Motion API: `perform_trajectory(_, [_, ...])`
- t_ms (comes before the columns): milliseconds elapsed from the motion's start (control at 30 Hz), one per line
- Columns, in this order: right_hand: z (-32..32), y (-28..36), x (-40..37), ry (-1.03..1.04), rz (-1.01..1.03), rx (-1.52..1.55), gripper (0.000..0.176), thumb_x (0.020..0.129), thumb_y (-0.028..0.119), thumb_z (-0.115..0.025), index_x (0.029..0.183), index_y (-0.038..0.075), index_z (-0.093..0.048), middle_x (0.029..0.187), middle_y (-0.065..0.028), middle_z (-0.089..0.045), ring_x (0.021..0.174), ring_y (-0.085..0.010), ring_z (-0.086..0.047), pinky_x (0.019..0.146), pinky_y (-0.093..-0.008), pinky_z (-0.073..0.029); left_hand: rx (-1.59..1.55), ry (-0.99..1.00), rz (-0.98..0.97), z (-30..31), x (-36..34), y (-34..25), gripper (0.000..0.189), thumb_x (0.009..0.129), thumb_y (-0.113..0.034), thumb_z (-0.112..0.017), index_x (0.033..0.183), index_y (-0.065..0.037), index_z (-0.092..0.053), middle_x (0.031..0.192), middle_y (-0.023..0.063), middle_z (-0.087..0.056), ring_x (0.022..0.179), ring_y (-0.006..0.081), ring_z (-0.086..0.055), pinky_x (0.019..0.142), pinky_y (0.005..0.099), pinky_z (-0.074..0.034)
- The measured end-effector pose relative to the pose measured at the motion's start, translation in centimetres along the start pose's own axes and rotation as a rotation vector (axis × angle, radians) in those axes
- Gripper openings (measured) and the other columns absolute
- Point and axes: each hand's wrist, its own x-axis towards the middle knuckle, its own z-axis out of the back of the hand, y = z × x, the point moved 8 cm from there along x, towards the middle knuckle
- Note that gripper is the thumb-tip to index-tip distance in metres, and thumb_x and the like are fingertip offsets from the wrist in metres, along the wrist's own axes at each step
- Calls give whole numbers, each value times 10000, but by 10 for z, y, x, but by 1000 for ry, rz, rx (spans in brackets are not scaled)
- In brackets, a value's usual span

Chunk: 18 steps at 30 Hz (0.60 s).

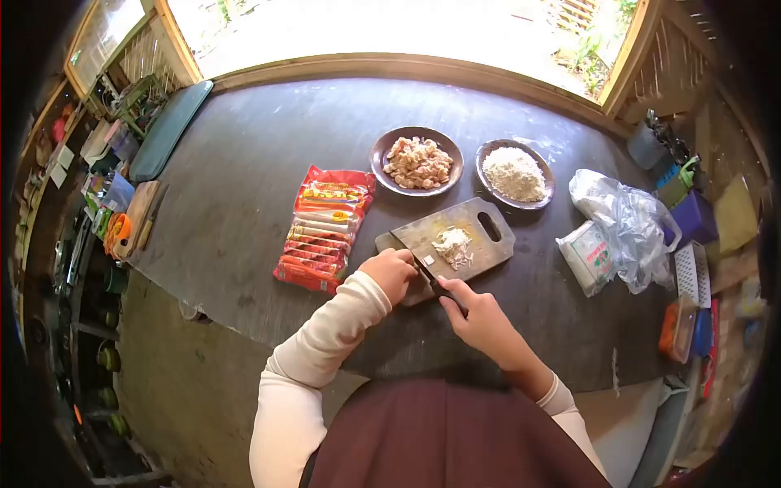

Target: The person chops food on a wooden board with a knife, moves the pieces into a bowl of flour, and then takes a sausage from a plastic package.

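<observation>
My right hand (482,317) is wrapped round the black handle of a kitchen knife (450,296), whose blade points up and left over the board. My left hand (390,273) is closed at the left edge of the cutting board (486,254), close beside the blade; whatever its curled fingers press on is hidden. Small chopped pale pieces (454,247) lie heaped on the board, with one little white square piece near the blade. A red packet of sausages (325,229) lies on the table left of the board.
Beyond the board stand a bowl of cut meat pieces (418,163) and a bowl of white flour (516,174). At the right lie a plastic bag (622,224), a white packet (587,256) and a grater (692,275). A green tray (171,130) and a wooden board (137,213) line the dark table's (236,244) left edge.
</observation>
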Motion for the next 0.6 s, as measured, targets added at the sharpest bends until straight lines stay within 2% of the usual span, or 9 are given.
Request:
perform_trajectory(67, [0, 5, -2, -34, 77, 5, 280, 853, 127, -580, 1125, 65, -550, 696, -224, -606, 644, -372, -616, 568, -403, -474, -29, -31, -33, 2, -3, 1, 184, 707, -55, -593, 862, -35, -689, 920, 112, -614, 907, 310, -582, 814, 365, -475])
perform_trajectory(267, [4, -7, 1, -6, -6, -110, 271, 850, 150, -584, 1117, 107, -562, 664, -208, -602, 619, -374, -611, 544, -417, -470, -36, -44, -72, 0, 4, -6, 189, 702, -42, -594, 866, -34, -688, 914, 111, -614, 892, 310, -585, 809, 367, -477])
perform_trajectory(367, [1, -5, 3, -70, 48, -96, 262, 849, 165, -586, 1107, 122, -566, 654, -205, -601, 613, -375, -610, 541, -423, -470, -43, -53, -61, 1, 3, -5, 190, 699, -38, -598, 866, -30, -688, 917, 114, -615, 887, 313, -587, 805, 366, -479])
perform_trajectory(600, [-9, -7, 15, -73, 51, -153, 263, 854, 160, -585, 1112, 115, -564, 654, -214, -598, 629, -384, -611, 547, -424, -472, -32, -52, -63, -2, 3, 0, 183, 697, -26, -599, 858, -26, -687, 919, 117, -615, 884, 313, -595, 800, 371, -485])
